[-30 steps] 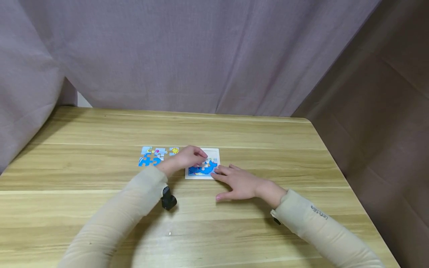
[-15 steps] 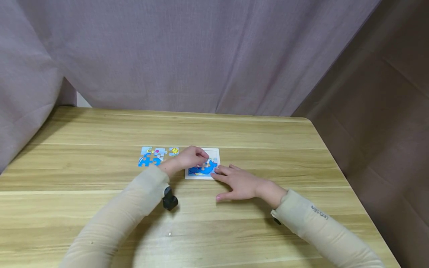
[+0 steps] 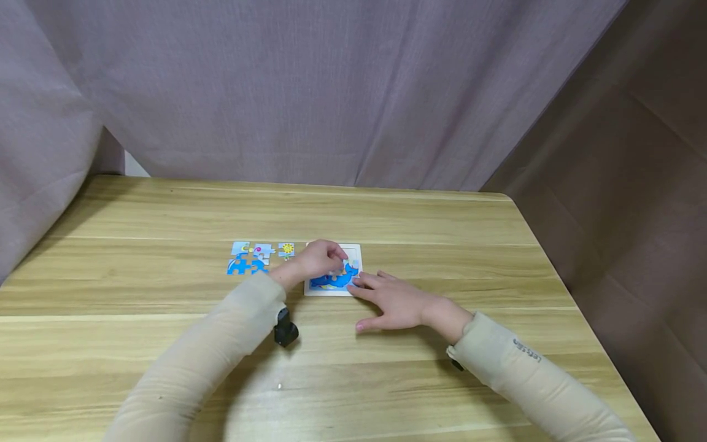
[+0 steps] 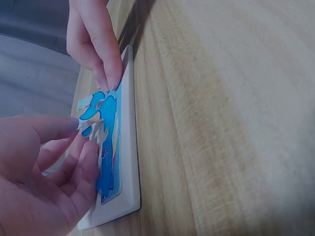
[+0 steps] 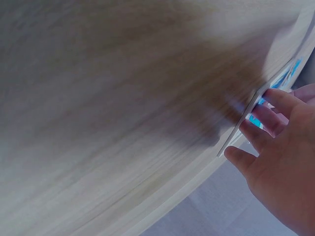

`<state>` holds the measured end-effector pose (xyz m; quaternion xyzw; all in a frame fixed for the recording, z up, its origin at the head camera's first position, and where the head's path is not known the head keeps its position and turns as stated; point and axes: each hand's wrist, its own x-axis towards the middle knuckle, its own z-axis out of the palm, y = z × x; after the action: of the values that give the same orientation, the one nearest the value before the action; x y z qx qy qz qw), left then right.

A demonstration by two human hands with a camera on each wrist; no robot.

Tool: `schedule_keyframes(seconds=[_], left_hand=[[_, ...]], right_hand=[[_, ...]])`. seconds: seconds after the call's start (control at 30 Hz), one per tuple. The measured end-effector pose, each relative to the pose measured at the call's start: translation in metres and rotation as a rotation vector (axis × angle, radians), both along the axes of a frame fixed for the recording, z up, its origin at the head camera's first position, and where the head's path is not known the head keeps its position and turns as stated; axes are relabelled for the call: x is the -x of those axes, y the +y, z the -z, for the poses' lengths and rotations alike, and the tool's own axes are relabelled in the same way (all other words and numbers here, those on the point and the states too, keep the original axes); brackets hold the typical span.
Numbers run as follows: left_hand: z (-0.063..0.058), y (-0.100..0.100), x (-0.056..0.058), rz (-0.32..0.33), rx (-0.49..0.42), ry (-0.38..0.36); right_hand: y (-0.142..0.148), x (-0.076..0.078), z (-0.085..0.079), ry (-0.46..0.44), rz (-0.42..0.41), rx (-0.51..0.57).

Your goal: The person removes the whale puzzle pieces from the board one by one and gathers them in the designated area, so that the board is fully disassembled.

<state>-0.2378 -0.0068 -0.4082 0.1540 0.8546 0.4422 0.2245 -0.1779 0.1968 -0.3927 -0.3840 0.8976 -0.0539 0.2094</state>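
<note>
A white puzzle tray (image 3: pixel 331 293) lies on the table with part of a blue dolphin picture in its lower half. Over it, my left hand (image 3: pixel 320 258) pinches a small jigsaw piece (image 4: pixel 86 129) between thumb and fingertips; the left wrist view has the piece tilted close above the fitted pieces (image 4: pixel 109 147). My right hand (image 3: pixel 394 302) lies with fingers spread, its fingertips on the tray's right edge and the thumb out on the wood. In the right wrist view the fingers (image 5: pixel 283 101) reach over the tray's rim (image 5: pixel 236 129).
Left of the tray, several loose jigsaw pieces (image 3: pixel 239 266) in blue and white lie close together, and a piece with a yellow sun (image 3: pixel 286 248) sits nearer the tray. The wooden table (image 3: pixel 420 233) ends at a grey curtain (image 3: pixel 309 92) behind.
My left hand has shifted slightly to the right over the tray, with its fingers still pinched. The right hand and the tray stay in place.
</note>
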Motion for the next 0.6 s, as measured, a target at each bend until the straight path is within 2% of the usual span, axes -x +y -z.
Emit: schedule_keyframes(seconds=[0.13,0.47,0.6], left_hand=[[-0.0004,0.0019,-0.0005,-0.024,-0.006,0.002],[-0.0003,-0.0008,0.0,-0.11,-0.096,-0.071],[-0.0005,-0.0055,0.0011,-0.108,-0.103,-0.054]], right_hand=[[-0.0001,-0.0001,-0.0003,0.001,-0.001,0.001],[-0.0006,-0.0012,-0.0017,-0.014,0.016,-0.008],[-0.0009,-0.0013,-0.0023,-0.021,0.027,-0.015]])
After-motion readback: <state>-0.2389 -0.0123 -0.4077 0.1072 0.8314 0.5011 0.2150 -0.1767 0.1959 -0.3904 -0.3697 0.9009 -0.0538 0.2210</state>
